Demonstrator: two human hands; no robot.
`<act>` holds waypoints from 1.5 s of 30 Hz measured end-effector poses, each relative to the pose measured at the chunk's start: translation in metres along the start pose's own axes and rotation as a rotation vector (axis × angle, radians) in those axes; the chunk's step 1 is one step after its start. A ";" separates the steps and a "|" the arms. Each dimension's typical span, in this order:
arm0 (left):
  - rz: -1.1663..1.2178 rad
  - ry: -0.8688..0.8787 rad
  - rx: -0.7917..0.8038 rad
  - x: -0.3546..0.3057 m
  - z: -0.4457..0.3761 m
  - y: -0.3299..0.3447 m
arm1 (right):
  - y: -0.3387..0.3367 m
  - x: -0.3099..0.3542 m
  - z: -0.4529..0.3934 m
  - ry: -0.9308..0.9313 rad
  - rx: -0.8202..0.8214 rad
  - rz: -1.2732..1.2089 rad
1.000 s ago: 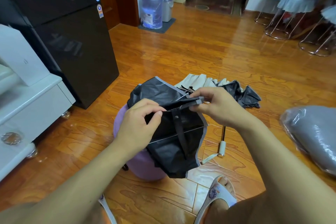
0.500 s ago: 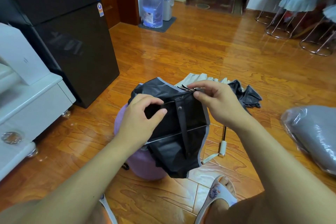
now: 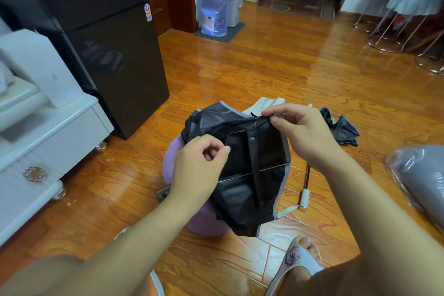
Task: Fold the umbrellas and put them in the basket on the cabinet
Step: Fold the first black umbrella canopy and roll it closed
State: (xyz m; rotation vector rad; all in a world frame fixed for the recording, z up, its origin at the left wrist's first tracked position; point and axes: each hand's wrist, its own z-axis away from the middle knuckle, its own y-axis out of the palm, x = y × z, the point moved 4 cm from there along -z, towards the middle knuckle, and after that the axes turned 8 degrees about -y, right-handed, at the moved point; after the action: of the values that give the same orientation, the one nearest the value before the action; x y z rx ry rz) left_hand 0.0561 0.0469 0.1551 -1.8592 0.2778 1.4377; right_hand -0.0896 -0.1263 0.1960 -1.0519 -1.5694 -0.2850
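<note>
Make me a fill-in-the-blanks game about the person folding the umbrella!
1. The umbrella fabric in both hands is mostly ____.
2. The right hand pinches the umbrella's ____ edge.
3. Under the umbrella sits a round ____ cushion.
4. The water bottle stands beside the ____ fridge.

Missing words: black; top; purple; black

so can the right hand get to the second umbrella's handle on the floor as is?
Probably not yet: the right hand pinches the black umbrella canopy. The white handle lies uncovered on the floor below it, so letting go should free the way.
</note>
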 end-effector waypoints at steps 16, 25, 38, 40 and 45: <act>-0.089 0.009 -0.087 0.002 0.007 -0.003 | 0.006 0.005 0.003 -0.028 0.009 0.097; 0.025 -0.125 0.054 -0.005 0.018 -0.001 | 0.008 0.006 0.003 -0.041 0.018 0.125; 0.321 -0.246 0.029 0.006 0.002 -0.006 | 0.001 0.006 0.004 -0.071 0.025 0.116; 0.305 -0.235 -0.004 0.010 -0.002 -0.007 | 0.001 0.007 0.005 -0.067 0.037 0.110; 0.245 -0.213 0.116 0.005 -0.004 -0.006 | -0.002 0.007 0.006 -0.066 0.054 0.088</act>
State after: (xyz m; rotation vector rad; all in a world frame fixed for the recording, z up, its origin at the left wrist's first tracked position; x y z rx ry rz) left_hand 0.0641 0.0502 0.1538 -1.6052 0.4858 1.7326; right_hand -0.0945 -0.1201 0.2007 -1.0942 -1.5762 -0.1485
